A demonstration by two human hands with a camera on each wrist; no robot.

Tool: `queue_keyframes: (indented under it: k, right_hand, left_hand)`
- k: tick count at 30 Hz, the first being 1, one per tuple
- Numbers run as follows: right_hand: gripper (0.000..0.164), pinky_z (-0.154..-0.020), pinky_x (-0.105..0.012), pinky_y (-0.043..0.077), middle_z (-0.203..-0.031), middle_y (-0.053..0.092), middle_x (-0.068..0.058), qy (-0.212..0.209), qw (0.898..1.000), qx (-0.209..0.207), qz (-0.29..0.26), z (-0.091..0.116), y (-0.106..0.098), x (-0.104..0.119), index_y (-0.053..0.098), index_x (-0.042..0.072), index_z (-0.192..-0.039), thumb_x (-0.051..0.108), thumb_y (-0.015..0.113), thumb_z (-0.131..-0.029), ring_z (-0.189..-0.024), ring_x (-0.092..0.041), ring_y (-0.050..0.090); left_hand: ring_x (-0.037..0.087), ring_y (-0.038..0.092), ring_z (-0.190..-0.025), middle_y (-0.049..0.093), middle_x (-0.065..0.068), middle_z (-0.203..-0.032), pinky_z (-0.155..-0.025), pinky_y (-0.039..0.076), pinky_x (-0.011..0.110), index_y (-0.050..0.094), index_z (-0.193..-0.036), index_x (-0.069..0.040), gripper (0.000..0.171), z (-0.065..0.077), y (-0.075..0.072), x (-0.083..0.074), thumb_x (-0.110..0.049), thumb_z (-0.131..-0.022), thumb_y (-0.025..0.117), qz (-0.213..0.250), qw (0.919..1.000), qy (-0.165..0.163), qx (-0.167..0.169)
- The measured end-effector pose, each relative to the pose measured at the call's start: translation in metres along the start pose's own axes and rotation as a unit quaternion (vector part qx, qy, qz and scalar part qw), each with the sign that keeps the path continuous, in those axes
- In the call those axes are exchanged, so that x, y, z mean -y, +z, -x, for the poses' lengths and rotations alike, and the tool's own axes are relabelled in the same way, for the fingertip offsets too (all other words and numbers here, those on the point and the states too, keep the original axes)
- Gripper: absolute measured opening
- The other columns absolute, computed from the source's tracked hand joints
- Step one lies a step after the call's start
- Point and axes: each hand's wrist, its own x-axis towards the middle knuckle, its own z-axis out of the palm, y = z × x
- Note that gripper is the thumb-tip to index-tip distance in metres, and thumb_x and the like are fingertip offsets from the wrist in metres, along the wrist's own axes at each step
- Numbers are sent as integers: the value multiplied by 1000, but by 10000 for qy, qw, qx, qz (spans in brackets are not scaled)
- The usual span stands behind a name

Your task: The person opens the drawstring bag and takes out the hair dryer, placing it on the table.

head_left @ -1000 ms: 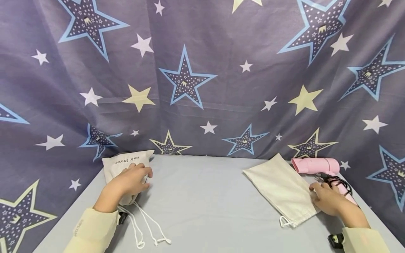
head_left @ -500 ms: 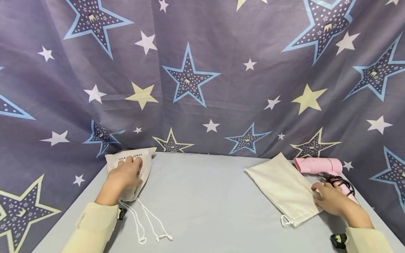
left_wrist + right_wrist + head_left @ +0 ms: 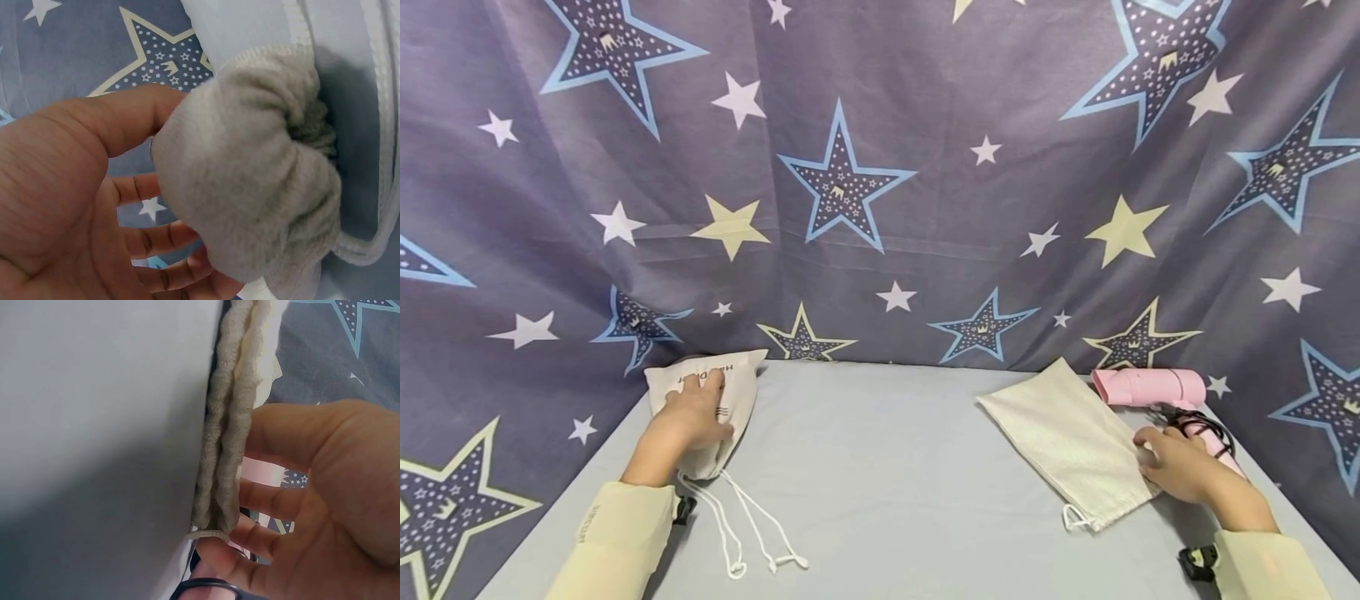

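Observation:
On the left of the table lies a filled off-white drawstring bag (image 3: 742, 392) with "Hair Dryer" print, partly covered by my left hand (image 3: 685, 418). That hand rests on it with fingers spread; the left wrist view shows the bag's gathered cloth (image 3: 250, 162) against the thumb and fingers. On the right, a flat cream drawstring bag (image 3: 1063, 442) lies askew. My right hand (image 3: 1183, 468) touches its right edge, fingers loosely bent; the bag's ruched opening (image 3: 228, 425) shows close by in the right wrist view. A pink hair dryer (image 3: 1150, 387) lies just behind this hand, its handle partly hidden.
The dryer's black cord (image 3: 1202, 425) is bundled around its handle. White drawstrings (image 3: 745, 521) trail from the filled bag across the pale grey tabletop (image 3: 880, 483). A star-patterned curtain (image 3: 880, 208) surrounds the table's back and sides.
My left hand has shifted slightly left and settled onto the filled bag, uncovering more of its right side. The right hand stays in nearly the same place by the flat bag.

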Motion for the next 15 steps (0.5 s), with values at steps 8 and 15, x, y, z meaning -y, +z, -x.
queue_keyframes:
  k: [8,15]
  right_hand:
    - [35,-86,-68,39,-107,63,-25,12,10000,-12,-49,-1,1,-4,60,0,-116,10,73,-85,-106,-54,55]
    - [34,-85,-66,39,-107,63,-24,7,9999,-5,-151,-1,1,-4,60,0,-116,10,73,-86,-104,-50,56]
  left_hand:
    - [65,48,-99,38,44,-120,-76,48,68,36,-126,1,75,-4,4,2,-20,-71,83,99,9999,64,-41]
    - [62,50,-95,39,44,-116,-75,48,64,37,-125,0,74,-7,8,5,-20,-71,84,281,9995,12,-153]
